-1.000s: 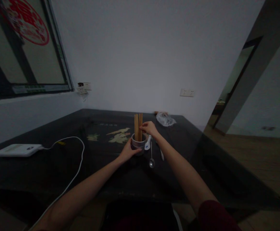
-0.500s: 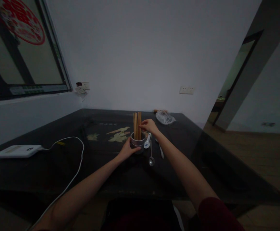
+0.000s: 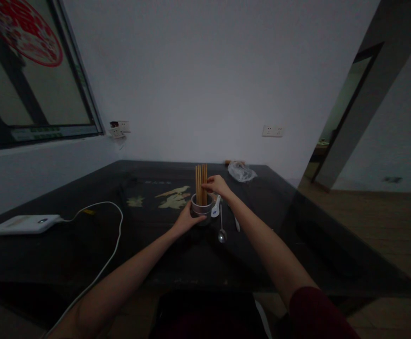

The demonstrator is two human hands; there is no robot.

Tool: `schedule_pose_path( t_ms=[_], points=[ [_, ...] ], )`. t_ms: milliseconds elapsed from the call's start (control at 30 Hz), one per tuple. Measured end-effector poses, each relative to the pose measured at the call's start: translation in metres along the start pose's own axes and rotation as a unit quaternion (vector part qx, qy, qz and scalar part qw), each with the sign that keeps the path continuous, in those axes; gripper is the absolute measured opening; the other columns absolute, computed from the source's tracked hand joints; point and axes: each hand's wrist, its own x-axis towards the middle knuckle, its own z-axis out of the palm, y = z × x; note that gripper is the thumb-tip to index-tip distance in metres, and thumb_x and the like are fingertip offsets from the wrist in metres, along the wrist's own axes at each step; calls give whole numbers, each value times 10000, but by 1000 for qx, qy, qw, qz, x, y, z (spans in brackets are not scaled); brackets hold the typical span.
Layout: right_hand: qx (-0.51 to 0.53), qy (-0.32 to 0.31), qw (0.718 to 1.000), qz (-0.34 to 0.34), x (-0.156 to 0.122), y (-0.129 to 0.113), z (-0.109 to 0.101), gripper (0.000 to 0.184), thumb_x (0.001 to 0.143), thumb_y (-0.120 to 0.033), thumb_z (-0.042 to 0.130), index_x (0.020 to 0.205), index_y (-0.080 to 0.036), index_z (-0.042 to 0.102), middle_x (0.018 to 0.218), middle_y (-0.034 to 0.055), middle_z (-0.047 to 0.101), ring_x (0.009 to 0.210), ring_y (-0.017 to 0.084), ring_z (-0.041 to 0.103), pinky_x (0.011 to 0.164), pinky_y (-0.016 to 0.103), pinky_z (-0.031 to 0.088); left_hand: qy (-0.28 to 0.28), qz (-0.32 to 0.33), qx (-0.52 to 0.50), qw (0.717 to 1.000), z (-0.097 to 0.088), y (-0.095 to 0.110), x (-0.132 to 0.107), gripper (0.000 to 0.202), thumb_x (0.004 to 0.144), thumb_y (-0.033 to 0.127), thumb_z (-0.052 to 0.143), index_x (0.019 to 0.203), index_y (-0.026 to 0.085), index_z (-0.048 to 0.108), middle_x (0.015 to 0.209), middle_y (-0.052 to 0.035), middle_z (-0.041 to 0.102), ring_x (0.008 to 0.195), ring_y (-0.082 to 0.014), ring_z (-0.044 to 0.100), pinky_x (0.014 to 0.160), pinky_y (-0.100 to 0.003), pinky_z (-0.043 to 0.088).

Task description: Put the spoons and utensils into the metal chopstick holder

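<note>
Several wooden chopsticks point(image 3: 199, 186) stand upright in a grey metal cup point(image 3: 202, 208) on the dark table. My left hand point(image 3: 187, 218) is wrapped around the cup's left and near side, with the thumb across its front. At the chopsticks' right side, above the rim, my right hand point(image 3: 216, 184) has its fingers pinched on them; how many it grips is hidden. Just right of the cup lie a white ceramic spoon point(image 3: 216, 207) with a blue mark and a metal spoon point(image 3: 222, 235). Another utensil point(image 3: 237, 224) is partly covered by my right forearm.
A clear plastic bag point(image 3: 242, 172) lies at the table's back, by a brown rod-like object point(image 3: 230, 162). To the left, a white power bank point(image 3: 27, 224) trails a white cable point(image 3: 119, 230) towards my left arm. The wall rises behind the dark table point(image 3: 149, 263).
My right hand's fingertips have shifted very slightly left against the chopsticks. My left hand keeps its hold on the cup. The whole view has moved a little.
</note>
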Motion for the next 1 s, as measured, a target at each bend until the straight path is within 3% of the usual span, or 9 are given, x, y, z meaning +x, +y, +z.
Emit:
schedule_pose_path(
  t_ms=[167, 633, 1000],
  points=[
    [21, -17, 1000, -2, 5, 3, 3, 146, 711, -230, 744, 671, -103, 682, 577, 23, 660, 503, 104, 600, 476, 162, 452, 1, -1, -1, 1000, 0, 1, -1, 789, 595, 269, 813, 1278, 168, 430, 1285, -139, 553, 1179, -274, 544, 1043, -451, 399],
    [73, -24, 997, 3, 12, 14, 5, 236, 679, -248, 765, 561, -113, 611, 494, -20, 599, 467, 81, 571, 519, 167, 489, 0, -5, 32, 999, -1, 3, 0, 758, 611, 282, 802, 1262, 149, 437, 1278, -145, 557, 1181, -274, 539, 1047, -458, 390],
    [79, -14, 997, -1, 9, 13, 6, 219, 695, -229, 750, 568, -121, 608, 513, -13, 614, 473, 87, 581, 493, 158, 470, -5, -14, 13, 1000, -1, 6, -1, 748, 609, 273, 799, 1260, 157, 451, 1286, -148, 557, 1181, -283, 542, 1043, -469, 394]
  ],
)
